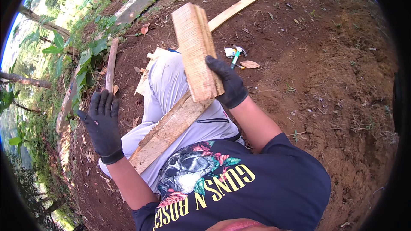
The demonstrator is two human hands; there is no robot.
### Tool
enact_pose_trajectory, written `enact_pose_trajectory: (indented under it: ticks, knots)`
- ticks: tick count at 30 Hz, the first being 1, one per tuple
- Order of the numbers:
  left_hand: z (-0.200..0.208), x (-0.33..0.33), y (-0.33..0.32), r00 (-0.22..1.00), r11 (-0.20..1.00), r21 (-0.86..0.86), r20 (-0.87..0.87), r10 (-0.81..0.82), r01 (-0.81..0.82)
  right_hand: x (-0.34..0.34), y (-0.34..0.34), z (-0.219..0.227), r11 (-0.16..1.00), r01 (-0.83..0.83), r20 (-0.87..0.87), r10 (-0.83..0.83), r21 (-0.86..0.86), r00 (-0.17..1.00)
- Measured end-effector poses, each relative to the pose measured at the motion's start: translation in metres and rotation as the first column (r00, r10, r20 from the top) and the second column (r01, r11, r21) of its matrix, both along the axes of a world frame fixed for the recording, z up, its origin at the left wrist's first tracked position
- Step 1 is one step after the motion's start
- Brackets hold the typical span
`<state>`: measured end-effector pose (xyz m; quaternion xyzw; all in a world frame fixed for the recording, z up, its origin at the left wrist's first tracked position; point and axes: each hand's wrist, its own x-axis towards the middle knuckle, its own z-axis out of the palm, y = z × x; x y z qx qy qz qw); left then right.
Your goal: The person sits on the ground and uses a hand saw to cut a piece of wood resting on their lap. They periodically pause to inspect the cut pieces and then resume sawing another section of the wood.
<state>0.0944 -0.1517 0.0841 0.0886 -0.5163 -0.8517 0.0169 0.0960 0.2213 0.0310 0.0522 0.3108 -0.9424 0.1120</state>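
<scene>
On my feed, right hand (227,83) is gloved, closed on the ridged wooden block (195,51) near its lower end; block is tilted above the lap. Left hand (102,124), also gloved, is open, palm up, fingers slightly spread, nothing in it. I see a rough plank (165,134) slanting across the lap from its near left edge, upper end behind the block; can't tell if they touch. Narrow wood strip (112,62) lies on the ground (325,90) just beyond the left fingertips. Long pale board (242,7) runs toward the ground's far edge. Green-handled hammer (235,57) lies beyond the right hand, dry leaf (249,64) beside it. Concrete kerb (143,0) borders the ground's far left corner.
</scene>
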Motion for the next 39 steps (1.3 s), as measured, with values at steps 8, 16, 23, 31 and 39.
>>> enact_pose_trajectory:
  ticks: [8,16,23,31,39]
  knots:
    - [-0.029,0.036,-0.102,0.952,0.966,0.026,0.180,0.247,-0.256,0.046,0.206,-0.019,0.244,0.456,-0.212,-0.639,0.856,0.740]
    - [-0.021,0.049,-0.121,0.898,0.929,-0.004,0.255,0.360,-0.371,0.124,0.366,-0.139,-0.535,-0.752,-0.012,-0.818,0.385,0.575]
    - [-0.010,0.060,-0.109,0.920,0.954,-0.015,0.259,0.293,-0.300,0.118,0.343,-0.167,-0.510,-0.739,0.008,-0.820,0.441,0.572]
    - [-0.026,0.063,-0.121,0.928,0.956,-0.086,0.231,0.292,-0.279,0.121,0.349,-0.159,-0.521,-0.746,-0.094,-0.840,0.415,0.534]
    - [-0.059,0.068,-0.134,0.919,0.917,-0.268,0.182,0.349,-0.295,0.074,0.318,-0.148,-0.516,-0.164,-0.240,-0.626,0.840,0.742]
